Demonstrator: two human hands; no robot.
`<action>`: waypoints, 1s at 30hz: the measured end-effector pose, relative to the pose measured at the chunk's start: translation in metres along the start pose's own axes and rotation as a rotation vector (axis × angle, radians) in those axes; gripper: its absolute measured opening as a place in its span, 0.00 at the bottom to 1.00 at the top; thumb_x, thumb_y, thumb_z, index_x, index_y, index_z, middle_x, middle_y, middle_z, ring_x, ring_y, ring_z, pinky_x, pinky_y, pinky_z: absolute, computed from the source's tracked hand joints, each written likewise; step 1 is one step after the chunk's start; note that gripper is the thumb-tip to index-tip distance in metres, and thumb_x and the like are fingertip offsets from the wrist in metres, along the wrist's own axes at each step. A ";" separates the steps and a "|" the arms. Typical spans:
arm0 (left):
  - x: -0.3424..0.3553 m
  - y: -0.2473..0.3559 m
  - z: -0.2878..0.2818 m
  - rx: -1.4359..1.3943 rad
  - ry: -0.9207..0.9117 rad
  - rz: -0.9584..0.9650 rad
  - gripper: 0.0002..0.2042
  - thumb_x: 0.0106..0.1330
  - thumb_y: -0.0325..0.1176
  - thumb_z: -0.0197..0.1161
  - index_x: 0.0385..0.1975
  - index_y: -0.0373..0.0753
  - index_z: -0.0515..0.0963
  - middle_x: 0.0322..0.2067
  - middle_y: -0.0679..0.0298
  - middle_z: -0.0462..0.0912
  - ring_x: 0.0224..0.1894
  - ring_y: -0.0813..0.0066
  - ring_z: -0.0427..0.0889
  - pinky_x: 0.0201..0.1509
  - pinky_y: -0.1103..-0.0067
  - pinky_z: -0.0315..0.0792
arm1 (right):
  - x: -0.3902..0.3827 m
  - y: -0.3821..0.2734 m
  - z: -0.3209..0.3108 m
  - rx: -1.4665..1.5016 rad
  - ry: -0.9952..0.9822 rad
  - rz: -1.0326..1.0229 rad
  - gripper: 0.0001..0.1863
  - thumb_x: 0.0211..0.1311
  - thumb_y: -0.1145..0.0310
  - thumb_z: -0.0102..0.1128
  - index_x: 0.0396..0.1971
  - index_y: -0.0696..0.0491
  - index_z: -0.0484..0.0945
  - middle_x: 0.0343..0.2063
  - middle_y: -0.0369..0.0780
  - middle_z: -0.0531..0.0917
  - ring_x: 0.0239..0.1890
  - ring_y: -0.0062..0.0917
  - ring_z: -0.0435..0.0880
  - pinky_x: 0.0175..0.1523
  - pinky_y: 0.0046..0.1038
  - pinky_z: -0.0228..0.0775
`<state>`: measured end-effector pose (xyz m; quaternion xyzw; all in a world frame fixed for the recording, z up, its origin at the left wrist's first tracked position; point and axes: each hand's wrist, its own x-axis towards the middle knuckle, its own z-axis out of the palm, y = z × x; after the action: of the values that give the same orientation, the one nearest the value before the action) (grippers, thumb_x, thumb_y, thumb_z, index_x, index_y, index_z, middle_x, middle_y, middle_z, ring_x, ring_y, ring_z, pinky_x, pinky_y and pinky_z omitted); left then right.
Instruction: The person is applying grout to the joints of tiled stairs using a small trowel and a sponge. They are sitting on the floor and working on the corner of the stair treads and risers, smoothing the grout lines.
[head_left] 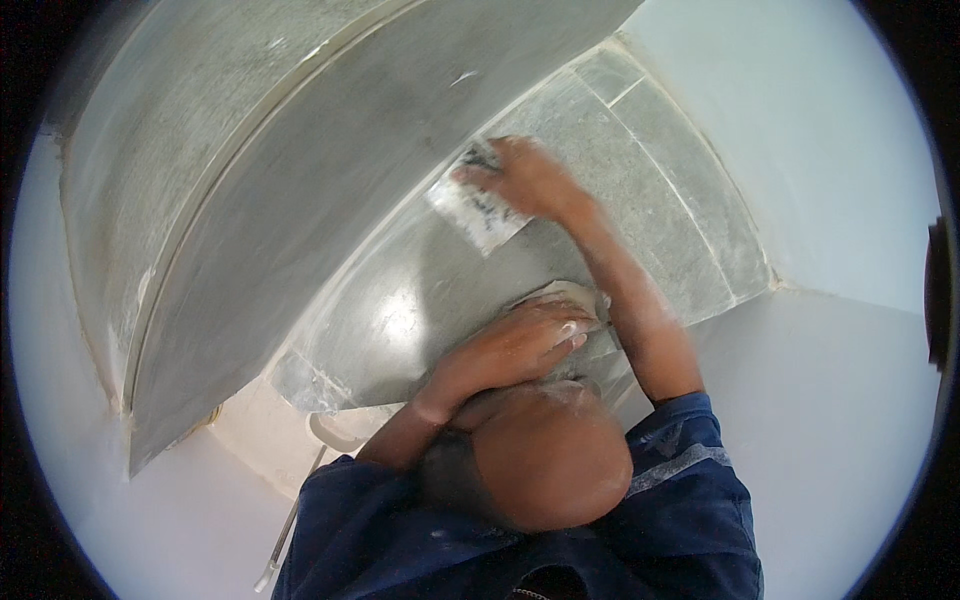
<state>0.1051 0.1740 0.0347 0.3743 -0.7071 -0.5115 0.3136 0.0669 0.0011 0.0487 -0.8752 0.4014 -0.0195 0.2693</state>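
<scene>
My right hand (525, 178), a little blurred, reaches over a grey stone surface (640, 200). Its fingers are closed on a flat whitish sheet (482, 215) with dark smudges. One edge of the sheet lies close to the pale joint where the surface meets an upright grey slab (300, 180). Nearer to me, my left hand (535, 338) is bent across below the right forearm, its fingers curled and marked with white dust. A pale beige thing (565, 291) shows along the far side of this hand; its kind is unclear.
The upright slab runs diagonally along the left, and a second grey surface (220, 110) lies beyond its top edge. Pale walls (790, 130) close in the far right. At the lower left, a white fitting (330, 432) and a thin metal rod (290, 520) stand beside my sleeve.
</scene>
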 end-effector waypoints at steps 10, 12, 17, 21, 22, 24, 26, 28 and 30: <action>0.000 -0.001 0.010 0.083 0.058 0.035 0.18 0.70 0.38 0.47 0.49 0.31 0.75 0.52 0.47 0.74 0.59 0.53 0.68 0.67 0.64 0.56 | -0.003 -0.004 0.011 -0.073 0.136 -0.056 0.28 0.61 0.47 0.56 0.43 0.61 0.78 0.31 0.47 0.84 0.33 0.35 0.85 0.43 0.38 0.77; 0.003 0.007 0.004 0.102 0.003 -0.006 0.17 0.69 0.37 0.48 0.48 0.31 0.75 0.51 0.47 0.75 0.59 0.53 0.69 0.67 0.64 0.57 | -0.012 -0.014 0.027 -0.160 0.204 -0.189 0.26 0.62 0.49 0.57 0.42 0.60 0.79 0.28 0.46 0.84 0.29 0.34 0.86 0.38 0.34 0.79; -0.008 0.004 0.008 0.083 0.084 0.038 0.17 0.68 0.37 0.49 0.46 0.30 0.75 0.50 0.46 0.75 0.56 0.52 0.71 0.65 0.64 0.59 | -0.002 -0.024 -0.005 -0.004 -0.022 0.062 0.28 0.63 0.47 0.54 0.44 0.60 0.79 0.37 0.51 0.83 0.42 0.38 0.84 0.43 0.35 0.77; -0.009 0.004 0.002 -0.016 0.019 -0.031 0.16 0.68 0.37 0.49 0.45 0.32 0.76 0.49 0.46 0.75 0.54 0.51 0.72 0.62 0.63 0.61 | -0.019 -0.064 0.001 -0.125 -0.126 0.132 0.29 0.65 0.48 0.52 0.50 0.61 0.75 0.43 0.55 0.80 0.47 0.43 0.81 0.47 0.35 0.77; -0.005 0.003 0.002 -0.075 0.031 -0.014 0.16 0.68 0.38 0.50 0.45 0.33 0.76 0.49 0.46 0.75 0.54 0.50 0.72 0.62 0.62 0.62 | -0.024 -0.071 0.004 -0.119 -0.155 0.096 0.30 0.65 0.47 0.50 0.51 0.61 0.74 0.44 0.56 0.79 0.47 0.44 0.80 0.49 0.36 0.76; -0.006 0.006 0.001 -0.039 0.007 -0.041 0.15 0.68 0.38 0.50 0.46 0.35 0.75 0.50 0.46 0.75 0.55 0.50 0.72 0.61 0.62 0.62 | -0.027 -0.083 0.016 -0.099 -0.222 0.012 0.32 0.66 0.46 0.48 0.53 0.63 0.72 0.45 0.57 0.78 0.49 0.45 0.79 0.52 0.36 0.74; -0.015 0.011 -0.003 0.148 -0.068 -0.129 0.16 0.68 0.38 0.50 0.48 0.35 0.74 0.50 0.47 0.75 0.55 0.52 0.72 0.60 0.63 0.63 | -0.021 -0.075 0.014 -0.043 -0.125 -0.010 0.34 0.66 0.45 0.46 0.52 0.64 0.72 0.45 0.57 0.78 0.51 0.45 0.78 0.54 0.39 0.72; -0.015 0.008 -0.001 0.050 -0.041 -0.086 0.16 0.68 0.38 0.50 0.49 0.35 0.73 0.50 0.46 0.75 0.55 0.52 0.72 0.60 0.64 0.63 | -0.017 -0.065 0.010 0.138 -0.188 0.038 0.33 0.67 0.46 0.45 0.49 0.66 0.73 0.44 0.57 0.79 0.51 0.46 0.77 0.57 0.42 0.68; -0.018 0.007 0.001 -0.012 0.014 -0.042 0.17 0.69 0.38 0.49 0.51 0.36 0.71 0.51 0.47 0.74 0.56 0.54 0.71 0.61 0.65 0.62 | -0.029 -0.078 0.036 -0.038 -0.051 -0.077 0.29 0.67 0.49 0.46 0.46 0.64 0.75 0.42 0.56 0.79 0.49 0.46 0.78 0.55 0.42 0.69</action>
<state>0.1119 0.1915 0.0402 0.3907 -0.6939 -0.5193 0.3100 0.1105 0.0792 0.0614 -0.8951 0.3608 -0.0001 0.2620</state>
